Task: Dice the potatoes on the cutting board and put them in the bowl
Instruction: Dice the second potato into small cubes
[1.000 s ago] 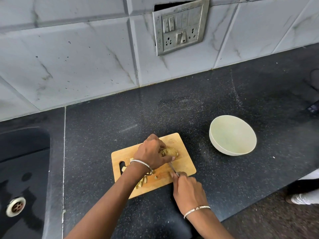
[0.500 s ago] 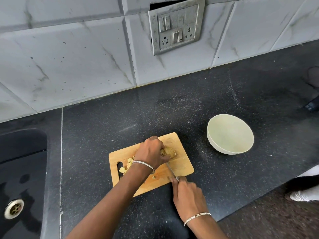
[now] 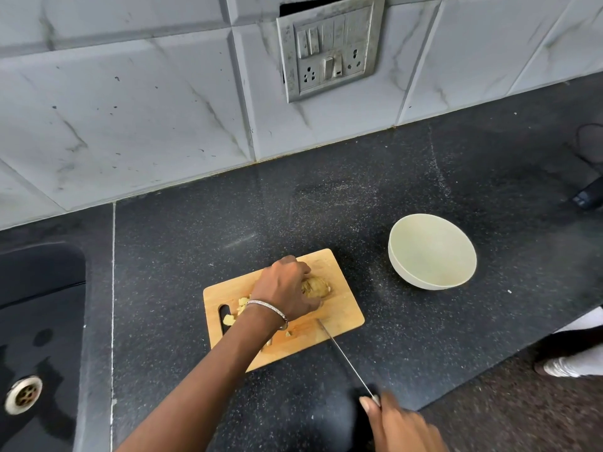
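Desk (image 3: 293, 216): black speckled stone running along the wall, with a thin pale seam (image 3: 113, 288) near its left end.
Wall (image 3: 130, 109): large grey-white marbled tiles, flecked with small dark spots.
Switch plate (image 3: 329, 47): a grimy metal panel with switches and sockets, set crooked in the tiles, with a dark gap behind its top edge.
Sink (image 3: 39, 321): a dark basin sunk into the desk at the left, its metal drain (image 3: 23, 394) near the lower corner.
Floor (image 3: 522, 412): brownish speckled surface beyond the desk's front edge, lower right.
Cutting board (image 3: 342, 308): light wood, lying at an angle near the desk's front edge, handle slot to the left.
Potato (image 3: 316, 286): on the far right part of the board, partly under the left hand.
Cut pieces (image 3: 241, 305): a few pale bits on the board's left side, by the slot.
Bowl (image 3: 434, 252): pale, on the desk to the right of the board and apart from it; nothing shows inside.
Left hand (image 3: 287, 288): fingers curled over the potato, holding it down; a bracelet (image 3: 267, 308) sits on the wrist.
Right hand (image 3: 401, 425): blurred, low in view off the board; fingers wrapped round the knife handle.
Knife (image 3: 346, 357): thin blade slanting up-left, its tip on the board just beside the left thumb.
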Demonstrator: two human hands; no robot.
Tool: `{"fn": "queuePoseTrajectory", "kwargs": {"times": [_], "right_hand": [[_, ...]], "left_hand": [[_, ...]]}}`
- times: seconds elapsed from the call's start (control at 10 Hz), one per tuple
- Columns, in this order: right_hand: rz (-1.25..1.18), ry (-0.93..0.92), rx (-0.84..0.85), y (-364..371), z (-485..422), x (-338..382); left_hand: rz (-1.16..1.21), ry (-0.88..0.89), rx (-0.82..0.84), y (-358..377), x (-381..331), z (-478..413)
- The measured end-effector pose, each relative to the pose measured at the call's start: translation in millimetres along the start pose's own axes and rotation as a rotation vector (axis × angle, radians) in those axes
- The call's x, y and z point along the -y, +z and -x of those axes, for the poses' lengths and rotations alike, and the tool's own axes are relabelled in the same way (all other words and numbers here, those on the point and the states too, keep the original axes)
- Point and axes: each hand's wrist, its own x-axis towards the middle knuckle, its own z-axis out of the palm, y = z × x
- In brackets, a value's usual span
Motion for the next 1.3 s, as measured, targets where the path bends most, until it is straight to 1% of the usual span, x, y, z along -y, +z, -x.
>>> {"fn": "queuePoseTrajectory", "kwargs": {"times": [0.1, 0.2, 0.3, 0.4, 0.5, 0.6, 0.7, 0.9, 1.0, 1.1, 1.2, 1.3], "right_hand": [[0.008, -0.001, -0.019, 0, 1, -13], [0.021, 0.009, -0.056, 1, 0, -23], [0.010, 0.054, -0.066, 3, -4, -25], [-0.037, 0.008, -0.095, 0, -3, -21], [-0.128, 0.011, -0.132, 0, -3, -18], [-0.128, 0.046, -0.171, 6, -8, -19], [-0.129, 0.002, -0.182, 3, -9, -19], [-0.201, -0.128, -0.272, -8, -13, -14], [-0.234, -0.164, -0.325, -9, -18, -10], [-0.258, -0.248, -0.326, -14, -22, 5], [-0.285, -0.297, -0.321, -15, -26, 24], [-0.304, -0.292, -0.316, -7, -32, 40]], "left_hand": [[-0.021, -0.006, 0.010, 5, -2, 2], [-0.046, -0.008, -0.027, 8, -4, 3], [-0.008, -0.015, -0.051, 9, -1, 2], [0.032, -0.013, -0.057, 9, 2, 2], [0.055, -0.016, -0.068, 12, 3, 3], [0.068, -0.032, -0.070, 14, 5, 5], [0.090, -0.051, -0.074, 16, 6, 7], [0.189, -0.066, -0.140, 12, 11, 14], [0.242, -0.087, -0.137, 12, 13, 20], [0.334, -0.163, -0.173, 15, 15, 28], [0.441, -0.232, -0.256, 20, 14, 37], [0.496, -0.258, -0.302, 26, 12, 42]]}}
